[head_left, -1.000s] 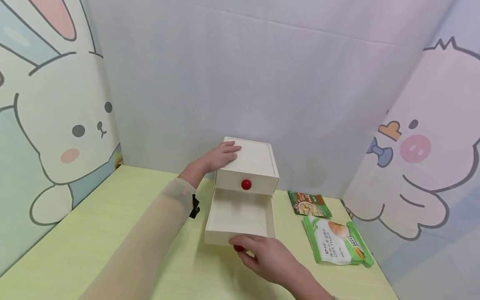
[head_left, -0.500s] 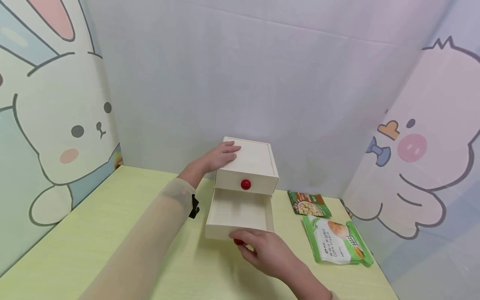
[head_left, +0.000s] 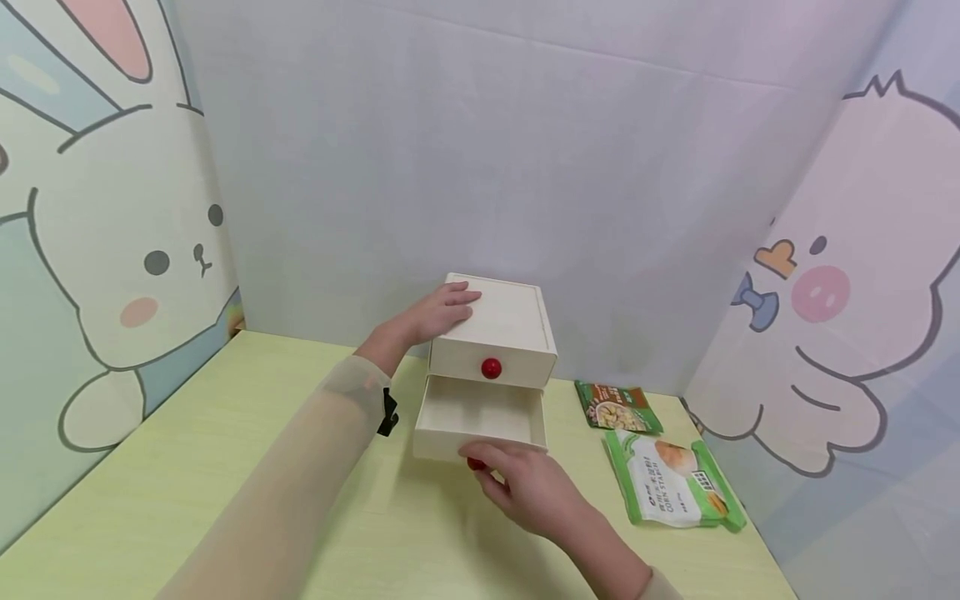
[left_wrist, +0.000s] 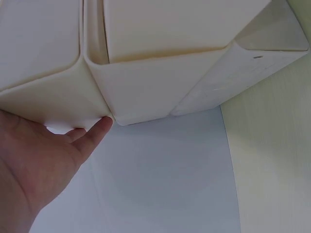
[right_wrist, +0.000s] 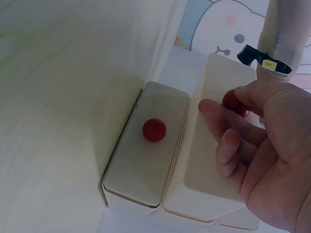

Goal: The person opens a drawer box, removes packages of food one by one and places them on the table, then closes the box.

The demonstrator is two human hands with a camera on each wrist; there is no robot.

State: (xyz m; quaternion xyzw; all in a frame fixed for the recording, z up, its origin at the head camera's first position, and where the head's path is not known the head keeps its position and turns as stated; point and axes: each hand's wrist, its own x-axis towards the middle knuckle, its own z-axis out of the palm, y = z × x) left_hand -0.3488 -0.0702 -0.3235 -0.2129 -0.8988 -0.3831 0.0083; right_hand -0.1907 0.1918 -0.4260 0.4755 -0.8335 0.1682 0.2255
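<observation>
A small white drawer cabinet (head_left: pixel 504 312) stands against the back wall, its upper drawer closed behind a red knob (head_left: pixel 491 368). Below that, an open drawer (head_left: pixel 487 408) sticks out toward me with nothing inside. My right hand (head_left: pixel 528 492) pinches this drawer's red knob (right_wrist: pixel 234 103) between thumb and fingers. In the right wrist view a lower closed drawer (right_wrist: pixel 146 165) shows its own knob (right_wrist: pixel 154 130); the head view hides it. My left hand (head_left: pixel 435 315) rests on the cabinet's top left edge with fingers extended. The left wrist view shows its thumb (left_wrist: pixel 95 136) against the side.
To the right of the cabinet lie a brown and green food packet (head_left: pixel 618 408) and, nearer me, a green and white corn starch bag (head_left: pixel 675 482). The pale yellow-green table (head_left: pixel 225 433) is bounded by fabric walls, with a rabbit and a chick drawn on the sides.
The open drawer has slid partway back into the cabinet, my right hand moving away from me with its knob. My left hand has stayed on the cabinet top.
</observation>
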